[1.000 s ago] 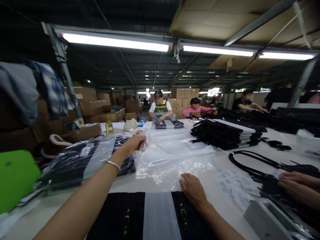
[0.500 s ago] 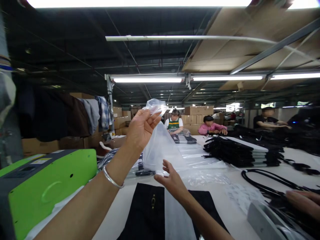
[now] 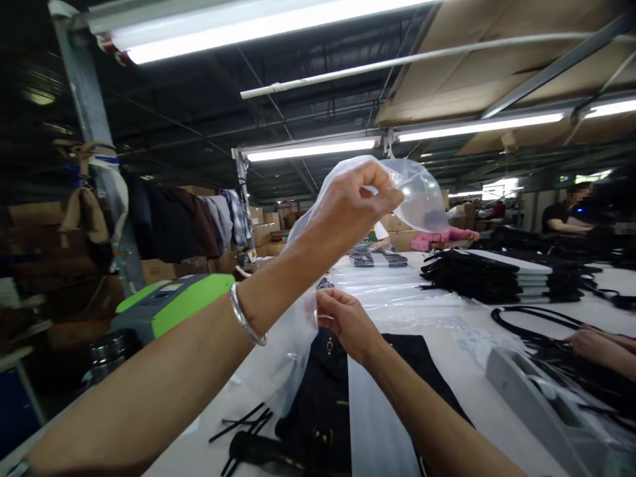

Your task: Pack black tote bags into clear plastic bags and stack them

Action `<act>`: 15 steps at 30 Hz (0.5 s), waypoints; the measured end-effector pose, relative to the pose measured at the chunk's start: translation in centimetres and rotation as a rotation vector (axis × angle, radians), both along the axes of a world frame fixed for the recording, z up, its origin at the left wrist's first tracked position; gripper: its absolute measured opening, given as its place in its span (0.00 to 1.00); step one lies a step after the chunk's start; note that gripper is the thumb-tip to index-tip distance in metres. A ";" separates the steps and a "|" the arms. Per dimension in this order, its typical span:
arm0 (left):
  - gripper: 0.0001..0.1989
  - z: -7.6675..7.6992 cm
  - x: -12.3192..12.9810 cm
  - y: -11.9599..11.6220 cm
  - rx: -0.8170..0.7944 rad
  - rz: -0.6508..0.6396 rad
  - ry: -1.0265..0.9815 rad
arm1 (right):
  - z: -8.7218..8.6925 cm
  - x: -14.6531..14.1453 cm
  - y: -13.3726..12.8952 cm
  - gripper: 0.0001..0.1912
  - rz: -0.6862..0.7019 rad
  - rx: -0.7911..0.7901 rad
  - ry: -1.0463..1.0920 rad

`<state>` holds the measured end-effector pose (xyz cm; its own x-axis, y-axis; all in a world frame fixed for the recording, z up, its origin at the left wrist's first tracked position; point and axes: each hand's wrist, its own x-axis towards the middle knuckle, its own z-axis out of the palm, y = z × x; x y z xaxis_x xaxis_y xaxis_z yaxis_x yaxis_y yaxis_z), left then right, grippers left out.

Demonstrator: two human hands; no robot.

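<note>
Raised at the centre, my left hand [image 3: 365, 189] pinches the upper part of a clear plastic bag [image 3: 298, 324], which billows out to the right and hangs down behind my forearm. Lower, my right hand [image 3: 350, 324] has its fingers closed on the bag's edge. Below both hands a black fabric item [image 3: 427, 364] with brass-coloured buckles lies on the white table [image 3: 248, 391]. A white foam strip [image 3: 375, 417] runs lengthwise over it. My left wrist carries a silver bangle.
A green and grey machine [image 3: 193, 298] stands at left. Stacked black items [image 3: 472, 275] lie back right, near flat plastic bags [image 3: 392, 291]. A grey dispenser [image 3: 527, 397] is at right, beside another person's hand [image 3: 601, 348] and black straps. People sit across the table.
My left hand has moved right and up with the bag, which now spreads open. My right hand, open before, has closed on the bag's edge. The view has turned left.
</note>
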<state>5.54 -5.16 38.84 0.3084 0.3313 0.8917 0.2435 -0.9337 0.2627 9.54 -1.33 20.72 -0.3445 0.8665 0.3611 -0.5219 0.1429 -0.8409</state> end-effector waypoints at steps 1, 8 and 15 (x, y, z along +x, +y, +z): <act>0.08 0.3 0.5 0.1 0.038 0.001 0.029 | -0.3 0.7 -0.1 0.18 0.018 -0.025 0.023; 0.07 -1.0 6.4 7.2 0.109 0.063 0.090 | -4.8 6.6 -0.5 0.21 -0.125 -0.269 0.103; 0.11 -11.0 13.1 16.9 -0.611 -0.325 0.196 | -11.6 14.9 -0.4 0.28 -0.420 -0.516 0.077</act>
